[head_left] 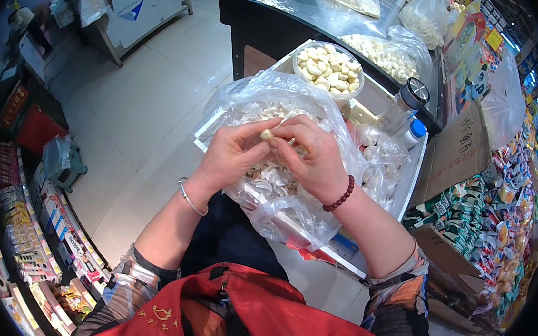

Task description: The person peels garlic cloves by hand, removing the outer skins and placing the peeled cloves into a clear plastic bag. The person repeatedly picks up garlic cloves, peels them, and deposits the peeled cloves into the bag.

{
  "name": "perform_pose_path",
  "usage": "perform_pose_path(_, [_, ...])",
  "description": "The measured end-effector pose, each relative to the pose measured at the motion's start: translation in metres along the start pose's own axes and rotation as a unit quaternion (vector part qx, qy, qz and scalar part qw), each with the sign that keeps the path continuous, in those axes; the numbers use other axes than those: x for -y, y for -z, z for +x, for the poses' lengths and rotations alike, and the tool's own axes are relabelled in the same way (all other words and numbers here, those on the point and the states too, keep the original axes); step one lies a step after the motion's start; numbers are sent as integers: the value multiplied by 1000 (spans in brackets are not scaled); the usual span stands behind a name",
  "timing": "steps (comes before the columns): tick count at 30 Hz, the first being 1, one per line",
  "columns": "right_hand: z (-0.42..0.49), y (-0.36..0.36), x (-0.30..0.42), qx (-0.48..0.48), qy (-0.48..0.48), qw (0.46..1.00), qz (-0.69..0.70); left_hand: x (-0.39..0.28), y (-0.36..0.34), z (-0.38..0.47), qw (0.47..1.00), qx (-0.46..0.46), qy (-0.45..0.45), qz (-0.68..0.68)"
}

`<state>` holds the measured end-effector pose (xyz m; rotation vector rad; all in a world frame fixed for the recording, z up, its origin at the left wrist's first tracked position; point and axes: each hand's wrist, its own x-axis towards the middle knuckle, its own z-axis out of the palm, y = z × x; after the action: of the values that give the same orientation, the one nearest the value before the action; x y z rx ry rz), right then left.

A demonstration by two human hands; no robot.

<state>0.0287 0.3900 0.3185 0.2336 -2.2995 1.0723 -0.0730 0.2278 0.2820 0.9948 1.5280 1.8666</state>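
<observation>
A pale garlic clove point(266, 134) is pinched between the fingertips of my left hand point(231, 152) and my right hand point(314, 155). Both hands are over an open clear plastic bag point(237, 98), which holds a heap of papery garlic skins point(273, 175). Beyond the bag, a round clear tub point(357, 90) is heaped with peeled garlic cloves point(328, 69). To the right of my right hand, whole garlic bulbs point(371, 138) show in and around another clear plastic bag point(385, 172). My fingers hide part of the clove.
A lidded clear bottle point(403, 105) and a blue-capped white bottle point(414, 133) stand at the right of the white-edged tray point(409, 196). Behind is a metal-topped counter point(308, 14) with bagged produce point(382, 52). An open cardboard box point(460, 152) and packaged snacks point(459, 206) flank the right.
</observation>
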Motion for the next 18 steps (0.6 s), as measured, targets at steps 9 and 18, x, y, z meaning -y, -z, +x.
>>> perform_pose_path(9, [-2, 0, 1, 14, -24, 999, 33, -6, 1, 1, 1000, 12, 7, 23])
perform_pose_path(18, [-3, -2, -2, -2, -31, 998, 53, -6, -1, 1, 1000, -1, -5, 28])
